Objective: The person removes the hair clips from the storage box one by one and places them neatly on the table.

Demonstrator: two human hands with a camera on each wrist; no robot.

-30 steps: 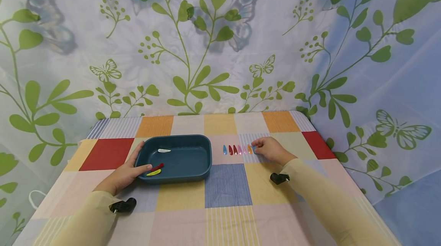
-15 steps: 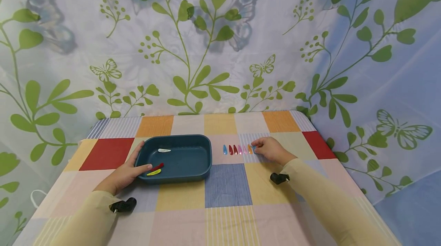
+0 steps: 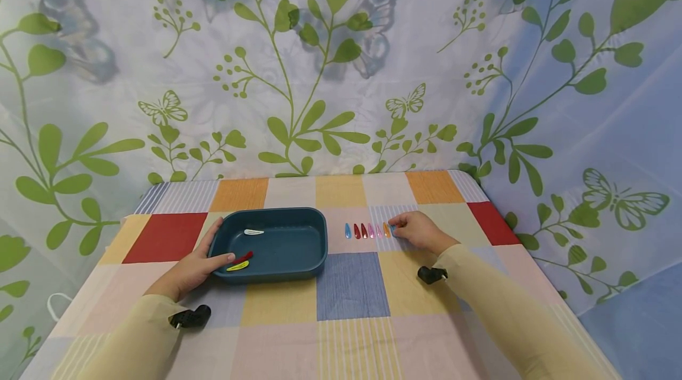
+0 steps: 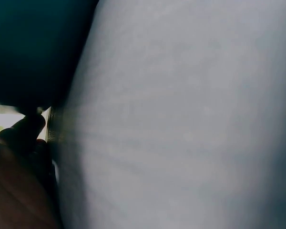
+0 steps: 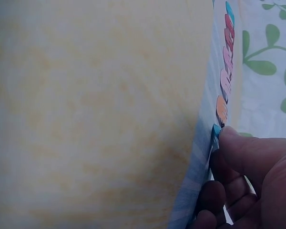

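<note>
In the head view, my left hand (image 3: pixel 193 269) holds the left near corner of a dark teal tray (image 3: pixel 298 276), its thumb over the rim and its fingers along the outer left side. Inside lie a white hair clip (image 3: pixel 254 232), a dark red hair clip (image 3: pixel 243 258) and a yellow hair clip (image 3: pixel 237 266). My right hand (image 3: pixel 418 231) pinches a blue hair clip (image 5: pixel 216 129) by its end, down at the tablecloth. It sits at the right end of a row, beside an orange hair clip (image 5: pixel 221 109). The left wrist view is dark and blurred.
Leftward along the row lie pink hair clips (image 3: pixel 372 231), dark red ones (image 3: pixel 357 231) and another blue hair clip (image 3: pixel 348 231), near the tray's right side. A patchwork tablecloth (image 3: pixel 351 291) covers the table. Behind it hangs a leaf-and-butterfly curtain (image 3: pixel 298 72).
</note>
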